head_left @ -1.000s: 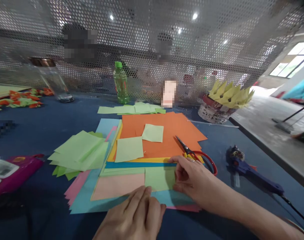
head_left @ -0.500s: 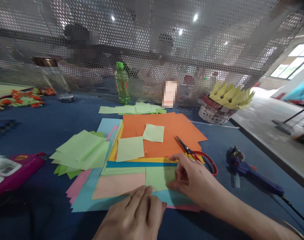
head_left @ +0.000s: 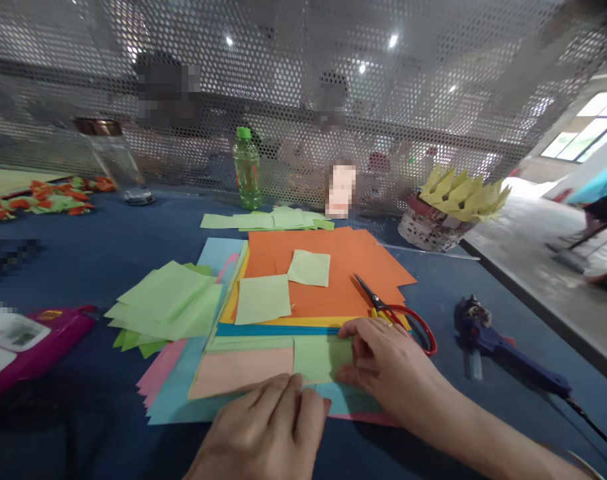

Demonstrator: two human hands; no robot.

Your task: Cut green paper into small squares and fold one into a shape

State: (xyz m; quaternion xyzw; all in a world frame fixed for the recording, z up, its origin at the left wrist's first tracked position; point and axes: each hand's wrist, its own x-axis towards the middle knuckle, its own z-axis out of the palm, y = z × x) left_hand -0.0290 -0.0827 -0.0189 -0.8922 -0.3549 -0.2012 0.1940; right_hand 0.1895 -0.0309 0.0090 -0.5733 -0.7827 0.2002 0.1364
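A light green paper square (head_left: 316, 359) lies at the front of a stack of coloured sheets, partly over a pale pink sheet (head_left: 248, 370). My left hand (head_left: 270, 427) is closed at its lower edge, fingers pressed together and curled over the paper. At the square's right side, my right hand (head_left: 383, 367) curls thumb and fingers around the edge. Red-handled scissors (head_left: 378, 303) lie just beyond the right hand, blades on orange paper (head_left: 333, 300). Two more pale green squares, a nearer one (head_left: 264, 299) and a farther one (head_left: 310, 268), rest on the orange paper.
Loose green squares (head_left: 166, 300) are piled left of the stack. A blue glue gun (head_left: 508, 353) lies at right, a magenta device (head_left: 38, 347) at left. Behind stand a glass bottle (head_left: 118, 163), a green-capped bottle (head_left: 246, 170) and a paper-petalled pot (head_left: 433, 220), before a perforated metal screen (head_left: 283, 67).
The view has shifted slightly, so the table things appear a little farther right. Both hands stay at the green square with almost no movement.
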